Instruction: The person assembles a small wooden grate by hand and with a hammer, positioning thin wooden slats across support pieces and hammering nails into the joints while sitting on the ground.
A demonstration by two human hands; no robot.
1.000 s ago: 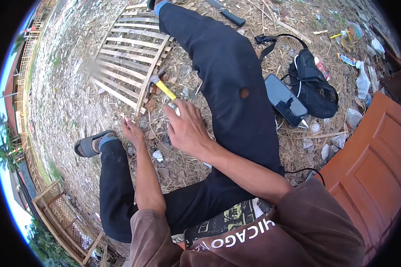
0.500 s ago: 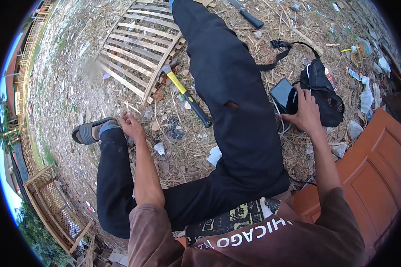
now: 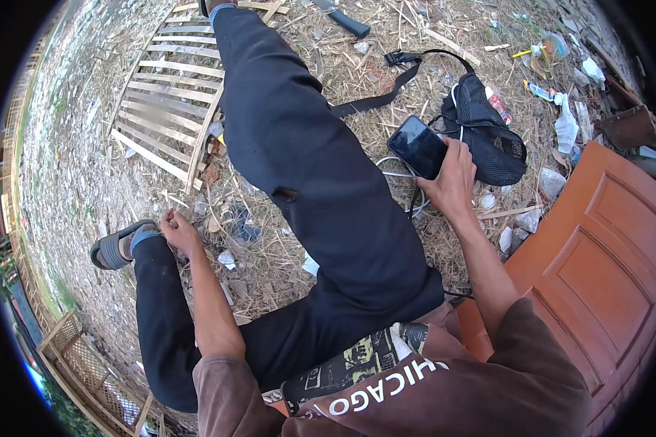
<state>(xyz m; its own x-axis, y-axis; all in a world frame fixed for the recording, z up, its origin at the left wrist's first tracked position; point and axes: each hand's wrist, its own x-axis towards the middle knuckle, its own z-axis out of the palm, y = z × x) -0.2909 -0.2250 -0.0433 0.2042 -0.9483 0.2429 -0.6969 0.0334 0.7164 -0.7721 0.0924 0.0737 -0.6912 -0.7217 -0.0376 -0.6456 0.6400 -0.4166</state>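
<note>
Two bare hands are at work over dry, straw-littered ground (image 3: pixel 284 262) where the person sits with legs in black trousers stretched out. The right hand (image 3: pixel 452 182) has its grip closed around the lower end of a dark phone (image 3: pixel 417 146), fingers wrapped behind it and the thumb along its near edge, so the glossy black screen tilts up toward the camera. The phone sits at the top of that grip, just left of a black mesh bag (image 3: pixel 488 131) that lies on the ground, touching or nearly touching the knuckles. A pale cable (image 3: pixel 401 171) loops on the straw just below the phone, and a black strap (image 3: pixel 386 87) with a buckle runs away from the bag to the upper left.

The left hand (image 3: pixel 178 231) rests well apart from the phone, on the far side of the right leg, fingers curled loosely near the ankle beside a grey sandal (image 3: pixel 116 247); whether its grip has hold of anything I cannot tell. A slatted wooden frame (image 3: pixel 168 116) lies beyond the left hand, and an orange-brown panelled door (image 3: pixel 598 247) lies flat at the person's right.
</note>
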